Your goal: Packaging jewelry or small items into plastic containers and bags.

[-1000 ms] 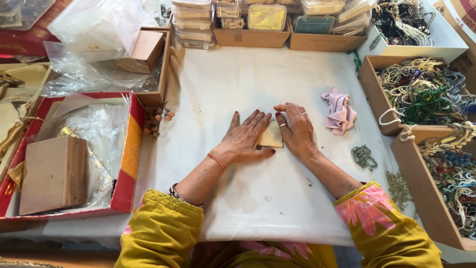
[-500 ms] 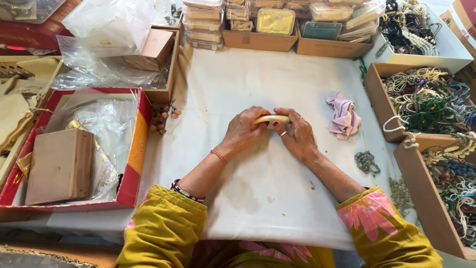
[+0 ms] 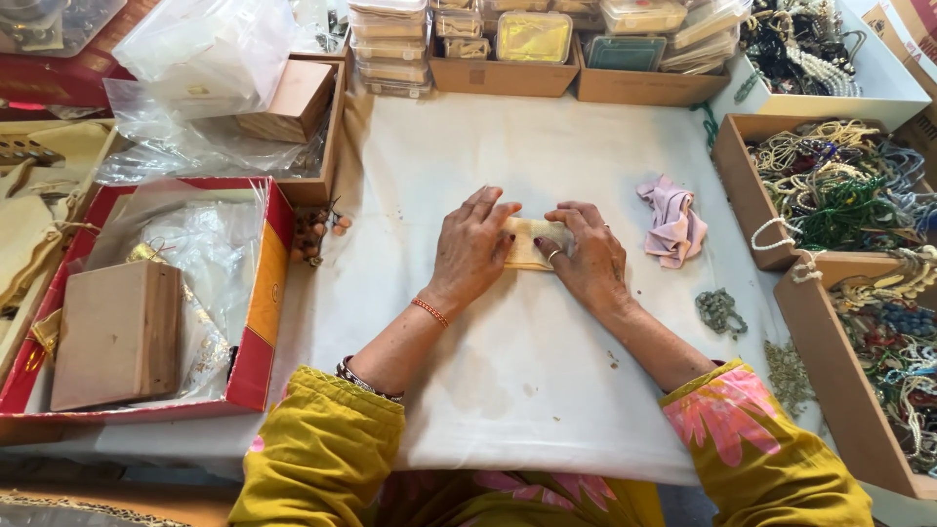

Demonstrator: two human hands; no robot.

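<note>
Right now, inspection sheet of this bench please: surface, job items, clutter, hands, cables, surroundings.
Surface: white cloth over the table, faint stains.
Job's things: cream pouch flat on the cloth.
Clutter: pink cloth, small bead pile, brown beads.
Grippers: left hand flat on the pouch; right hand pressing its right end.
Cables: nothing seen.
Surroundings: red box with a brown block, bead trays at right, stacked clear boxes at the back.

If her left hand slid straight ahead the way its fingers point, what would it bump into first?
The left hand points away and slightly right. Past the small cream cloth pouch under its fingertips lies bare white cloth, so probably the cardboard tray of clear plastic boxes at the far edge comes first.
</note>
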